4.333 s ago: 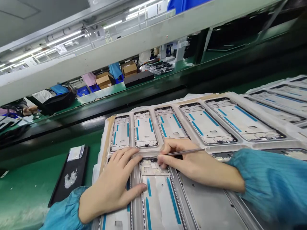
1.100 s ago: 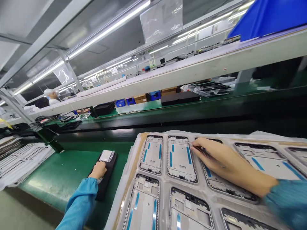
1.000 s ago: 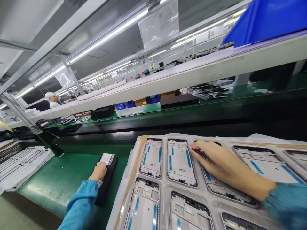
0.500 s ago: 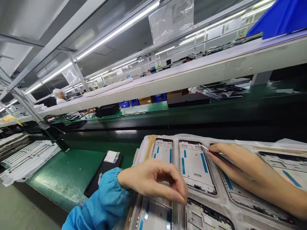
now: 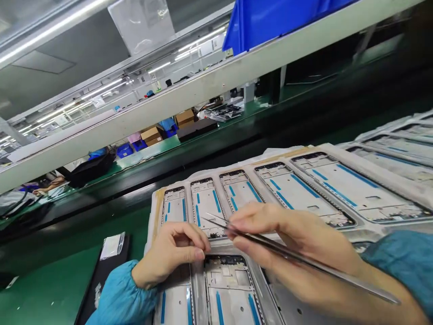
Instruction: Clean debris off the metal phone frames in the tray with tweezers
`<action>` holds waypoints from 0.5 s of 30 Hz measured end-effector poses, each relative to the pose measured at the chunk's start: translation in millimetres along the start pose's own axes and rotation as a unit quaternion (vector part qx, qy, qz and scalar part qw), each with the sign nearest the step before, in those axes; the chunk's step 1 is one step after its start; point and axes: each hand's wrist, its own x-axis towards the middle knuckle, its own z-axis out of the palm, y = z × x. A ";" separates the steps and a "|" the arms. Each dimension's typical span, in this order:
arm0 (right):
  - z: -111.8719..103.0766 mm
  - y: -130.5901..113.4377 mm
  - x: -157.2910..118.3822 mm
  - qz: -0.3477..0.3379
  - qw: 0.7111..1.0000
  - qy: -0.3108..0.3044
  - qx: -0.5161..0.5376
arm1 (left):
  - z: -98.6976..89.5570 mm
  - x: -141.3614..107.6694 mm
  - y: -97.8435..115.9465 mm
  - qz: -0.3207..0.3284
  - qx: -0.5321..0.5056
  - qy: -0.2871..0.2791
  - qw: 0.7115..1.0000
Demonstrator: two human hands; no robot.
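My right hand (image 5: 287, 243) grips a pair of metal tweezers (image 5: 324, 267) slantwise, their thin tips pointing left above a phone frame. My left hand (image 5: 169, 255) is closed in a thumb-and-finger pinch just left of and below those tips; anything between its fingers is too small or hidden to make out. Under both hands lies a pale plastic tray (image 5: 198, 293) holding rows of phone frames with blue strips. One such phone frame (image 5: 233, 282) shows directly below my hands, its black-edged end by my left fingertips. My right hand covers part of the tray.
On the green bench at left lies a black tray (image 5: 88, 293) with a clear plastic packet (image 5: 112, 246) on it. More trays of frames (image 5: 409, 135) stand at far right. Behind runs a raised shelf (image 5: 189, 95) with a blue bin (image 5: 270, 22); cardboard boxes (image 5: 152, 135) sit below it.
My view has swung to the right. My right hand has brought the tweezers leftward to near my left hand. My left hand's loose curl has tightened into a pinch.
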 end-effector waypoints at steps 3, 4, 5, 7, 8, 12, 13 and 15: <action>3.2 10.3 -7.9 -0.016 1.000 -0.026 -0.002 | 2.2 -1.9 -1.0 0.016 -0.104 0.088 0.991; 4.1 15.1 -9.1 -0.031 0.999 -0.024 -0.010 | 2.4 -2.5 2.4 0.031 -0.177 0.118 0.977; 4.9 19.4 -9.9 -0.044 0.999 -0.020 -0.016 | 2.3 -3.0 6.9 0.042 -0.241 0.133 0.960; 5.9 24.8 -10.9 -0.054 0.998 -0.013 -0.021 | 1.4 -3.6 17.2 0.047 -0.319 0.135 0.937; 6.0 25.7 -11.3 -0.050 0.999 -0.010 -0.019 | 0.7 -3.8 21.8 0.047 -0.338 0.132 0.931; 5.6 20.7 -13.2 -0.042 0.999 -0.008 -0.003 | -0.8 -4.0 30.7 0.040 -0.359 0.128 0.924; 5.7 18.4 -13.6 -0.043 0.999 -0.012 0.001 | -0.7 -3.7 31.2 0.039 -0.365 0.129 0.921; 6.9 14.5 -14.1 -0.043 0.999 -0.015 0.008 | 0.0 -3.2 31.5 0.040 -0.379 0.129 0.915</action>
